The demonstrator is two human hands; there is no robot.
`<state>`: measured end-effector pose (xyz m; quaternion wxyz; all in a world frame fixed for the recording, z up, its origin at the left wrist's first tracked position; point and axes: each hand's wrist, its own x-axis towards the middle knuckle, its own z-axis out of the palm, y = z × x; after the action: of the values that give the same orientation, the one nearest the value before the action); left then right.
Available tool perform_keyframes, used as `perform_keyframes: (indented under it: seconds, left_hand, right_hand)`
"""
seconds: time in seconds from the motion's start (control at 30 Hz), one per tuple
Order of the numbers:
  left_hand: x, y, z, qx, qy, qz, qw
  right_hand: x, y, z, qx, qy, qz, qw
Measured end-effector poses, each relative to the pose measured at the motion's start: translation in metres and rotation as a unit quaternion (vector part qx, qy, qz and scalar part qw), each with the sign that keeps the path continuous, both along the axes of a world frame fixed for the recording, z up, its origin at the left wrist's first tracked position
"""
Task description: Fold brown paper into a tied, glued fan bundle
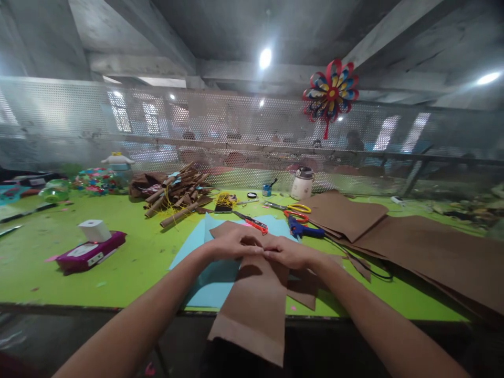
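1. One brown paper strip (258, 307) lies nearest, in the middle, its lower end out past the near edge of the green table (149, 286). Its long axis runs near to far; the near end points at the person.
2. Two hands meet on it, fingertips close together. The left hand (234, 244) arches over the paper, fingers bent, a small gap under its curve; the right hand (289, 253) lies flatter, fingers together and slightly curled. Both touch the paper; whether they pinch or only press it, I cannot tell. Both forearms reach in from the lower corners, converging.
3. Light blue paper (214, 291) lies under the brown; its sheets overlap too much to count.
4. Just beyond the hands lie one red cutter (258, 226) and one blue glue gun (305, 230). At left sits one purple power strip (92, 254) with one white plug (94, 231).
5. Farther off are two pairs of scissors, one yellow-handled (300, 208), one red-handled (296, 216); large brown sheets (441, 247) spread right.
6. At the back: a heap of brown paper rolls (183, 197), one small blue bottle (267, 190), one pale jug (302, 185).
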<state>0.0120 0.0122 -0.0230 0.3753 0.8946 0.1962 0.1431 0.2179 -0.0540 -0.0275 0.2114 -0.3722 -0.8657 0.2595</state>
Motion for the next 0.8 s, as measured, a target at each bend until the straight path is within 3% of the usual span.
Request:
perform_keyframes:
  seconds: [0.27,0.4,0.8]
  left_hand:
    - [0.003,0.006,-0.013,0.087,0.053,0.046,0.994]
    - [0.003,0.008,-0.017,0.116,0.057,0.074,0.989]
    - [0.004,0.003,-0.011,0.141,0.112,0.054,0.982]
  right_hand:
    - [-0.002,0.001,-0.008,0.032,0.007,-0.117,0.993]
    - [0.001,0.002,-0.011,0.036,-0.002,-0.100,0.994]
    - [0.003,-0.004,-0.007,0.081,-0.066,-0.086,0.991]
